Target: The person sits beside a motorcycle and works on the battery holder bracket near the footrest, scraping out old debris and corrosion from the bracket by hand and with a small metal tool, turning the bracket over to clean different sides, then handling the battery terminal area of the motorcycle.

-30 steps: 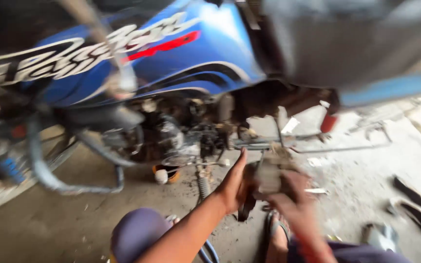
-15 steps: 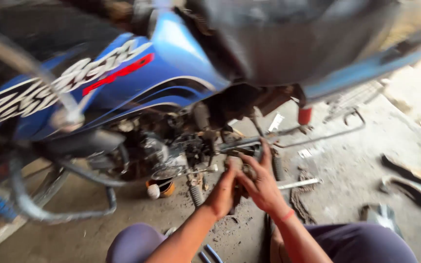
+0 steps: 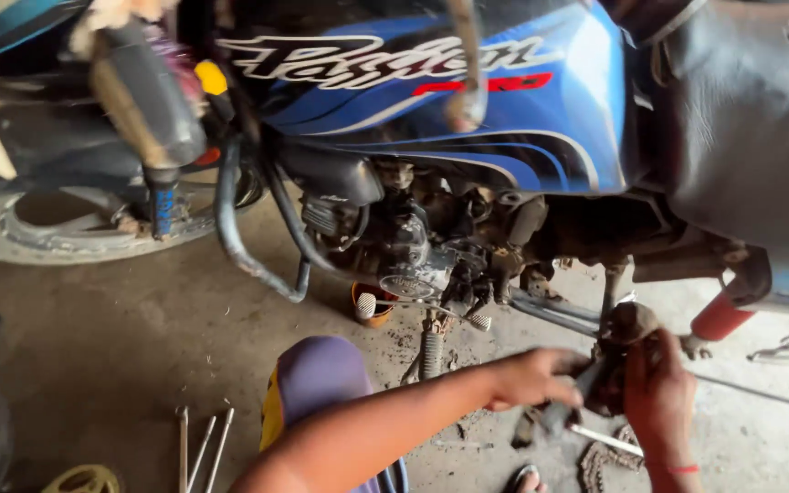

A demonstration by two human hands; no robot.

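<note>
Your left hand [image 3: 533, 376] reaches in from the lower centre, forearm extended diagonally up and to the right across your raised knee [image 3: 314, 379]. The wrist is straight, the back of the hand faces the camera, and the fingers curl closed around the near side of a dark, greasy engine part [image 3: 615, 358].

Your right hand [image 3: 657, 394] comes up from the bottom right edge, wrist bent slightly inward and marked by a thin red band [image 3: 678, 469]. Its fingers point upward and wrap the far side of the same part, so both hands clamp it between them. How tightly each hand grips cannot be read, because the fingertips are hidden behind the part.

The engine part sits low, just above the concrete floor [image 3: 111, 356], below the rear of the engine [image 3: 417, 246] of a blue motorcycle [image 3: 541, 110] and just left of its red shock absorber [image 3: 719, 315]. A slim metal rod [image 3: 606, 440] lies beneath your hands, with a length of drive chain [image 3: 595, 461] beside it.

Further left, a kick lever [image 3: 429, 351] hangs under the engine, a small orange cup [image 3: 372, 306] stands on the floor, and several thin rods [image 3: 201, 443] lie near the lower left.
</note>
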